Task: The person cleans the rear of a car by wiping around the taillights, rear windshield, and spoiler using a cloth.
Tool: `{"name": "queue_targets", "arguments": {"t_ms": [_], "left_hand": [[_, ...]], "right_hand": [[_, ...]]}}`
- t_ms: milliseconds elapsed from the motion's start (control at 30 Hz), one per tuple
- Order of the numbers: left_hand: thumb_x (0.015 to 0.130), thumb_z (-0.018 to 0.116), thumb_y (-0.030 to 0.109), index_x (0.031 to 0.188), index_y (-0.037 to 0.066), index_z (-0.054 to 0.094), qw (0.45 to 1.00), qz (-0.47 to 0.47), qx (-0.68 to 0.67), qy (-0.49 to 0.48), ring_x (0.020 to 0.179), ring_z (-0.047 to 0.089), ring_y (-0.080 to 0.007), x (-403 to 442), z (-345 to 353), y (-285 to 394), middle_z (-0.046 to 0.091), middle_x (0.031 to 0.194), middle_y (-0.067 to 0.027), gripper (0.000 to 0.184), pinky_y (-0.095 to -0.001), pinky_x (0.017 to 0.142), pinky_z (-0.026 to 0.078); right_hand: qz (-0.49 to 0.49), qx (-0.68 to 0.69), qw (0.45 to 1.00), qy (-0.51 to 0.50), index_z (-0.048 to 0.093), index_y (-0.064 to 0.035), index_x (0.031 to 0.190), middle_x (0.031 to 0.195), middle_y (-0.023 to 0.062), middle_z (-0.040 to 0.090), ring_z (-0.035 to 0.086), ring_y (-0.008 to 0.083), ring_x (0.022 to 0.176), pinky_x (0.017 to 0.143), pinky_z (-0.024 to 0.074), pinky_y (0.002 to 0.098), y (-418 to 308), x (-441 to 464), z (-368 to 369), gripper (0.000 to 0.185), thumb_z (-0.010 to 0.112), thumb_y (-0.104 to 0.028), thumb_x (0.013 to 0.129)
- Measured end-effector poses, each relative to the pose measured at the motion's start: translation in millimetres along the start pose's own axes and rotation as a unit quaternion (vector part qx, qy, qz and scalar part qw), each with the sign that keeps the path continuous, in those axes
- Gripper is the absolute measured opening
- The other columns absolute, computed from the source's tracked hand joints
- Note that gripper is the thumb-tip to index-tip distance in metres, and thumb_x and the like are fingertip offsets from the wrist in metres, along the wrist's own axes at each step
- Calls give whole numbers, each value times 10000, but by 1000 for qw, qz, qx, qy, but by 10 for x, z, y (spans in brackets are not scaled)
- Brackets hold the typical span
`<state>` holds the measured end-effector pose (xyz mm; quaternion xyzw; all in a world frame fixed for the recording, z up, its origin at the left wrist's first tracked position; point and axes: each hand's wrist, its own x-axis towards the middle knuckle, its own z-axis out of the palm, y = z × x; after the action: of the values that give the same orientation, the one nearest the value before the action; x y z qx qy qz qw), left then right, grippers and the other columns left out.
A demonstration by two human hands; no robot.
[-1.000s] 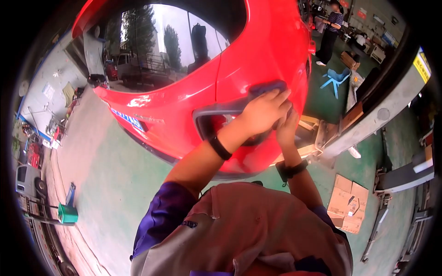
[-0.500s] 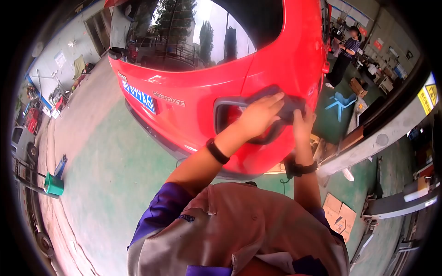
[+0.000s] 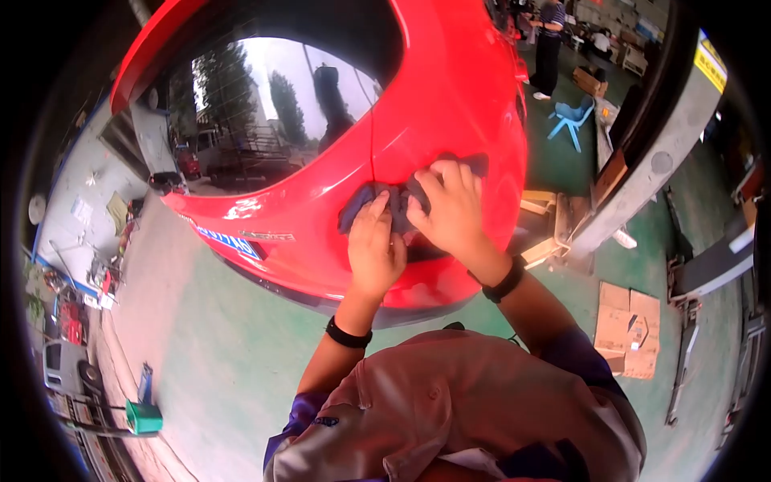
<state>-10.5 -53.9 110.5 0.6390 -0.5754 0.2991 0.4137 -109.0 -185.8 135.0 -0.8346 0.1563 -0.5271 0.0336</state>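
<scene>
The rear corner of a red car (image 3: 446, 96) fills the upper middle of the view. My left hand (image 3: 376, 245) presses a dark cloth (image 3: 361, 201) against the body panel around the tail light recess. Beside it my right hand (image 3: 451, 201) has its fingers bent over more dark cloth on the recess's upper right. Whether this is one cloth or two cannot be told. Both hands and the cloth cover much of the recess, and its dark lower part shows under my right hand.
A grey lift post (image 3: 642, 189) slants at the right, near a wooden frame (image 3: 546, 221) and flattened cardboard (image 3: 628, 329). Farther back are a blue stool (image 3: 572, 120) and a person (image 3: 548, 48). A green bucket (image 3: 144, 417) stands at lower left.
My left hand has moved down and left along the recess. My right hand has come up and left, over the cloth. The view has shifted too.
</scene>
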Motion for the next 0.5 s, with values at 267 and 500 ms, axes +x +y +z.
{"name": "queue_targets", "arguments": {"t_ms": [267,500], "left_hand": [[653,628,26,1097,-112,514,997,62,-36,20,1077,582,-463,157,335,118,556,1248,-306,478,-501,945,465],[688,688,123,1137,-144,487,992,109,-53,-30,1073,575,-481,343,514,168,526,1259,-349,561,-505,944,464]], "right_hand": [[-1,41,999,26,692,-136,970,964,52,522,516,288,911,765,405,429,385,-10,89,307,690,-272,695],[35,153,982,101,682,-82,998,972,120,520,510,330,898,791,410,435,713,-34,179,265,629,-235,789]]}}
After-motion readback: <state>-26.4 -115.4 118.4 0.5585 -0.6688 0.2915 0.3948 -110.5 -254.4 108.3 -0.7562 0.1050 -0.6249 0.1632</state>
